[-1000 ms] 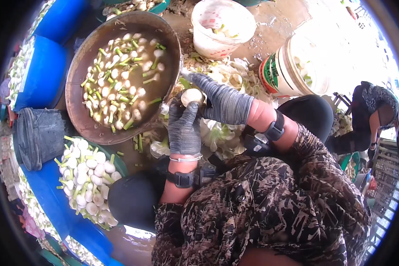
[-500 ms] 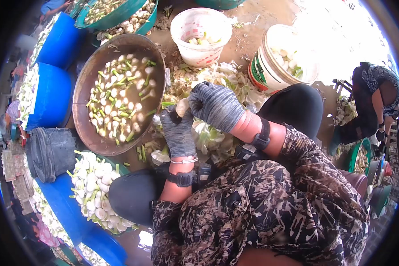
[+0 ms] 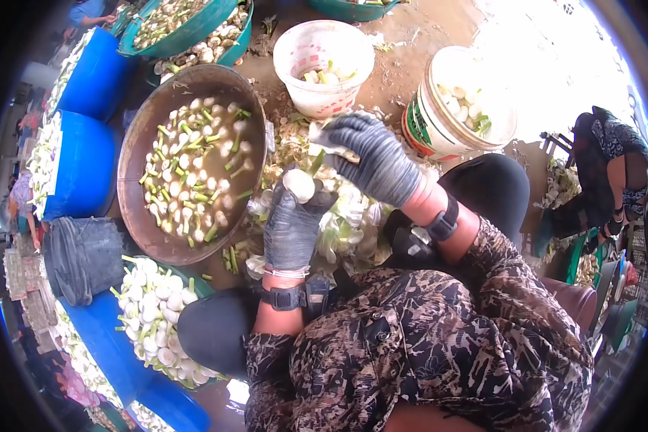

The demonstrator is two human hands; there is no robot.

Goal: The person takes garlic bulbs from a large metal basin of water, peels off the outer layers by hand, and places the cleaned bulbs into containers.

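Observation:
In the middle of the head view, my left hand, in a grey knit glove, grips a round white bulb whose short green stem points up and right. Above and to the right, my gloved right hand has its fingers closed on a pale peel, just off the bulb. Below both hands lies a heap of pale peelings. Left of them stands a wide brown basin of murky water with many bulbs floating in it.
Beyond my hands stand a white bucket and a larger white and green bucket, both holding bulbs. Piled bulbs and blue tubs are at the left. At the far right, a person bends over.
My right hand has moved up and right, away from the bulb, with peel in its fingers. The bulb now sits upright and more exposed in my left hand.

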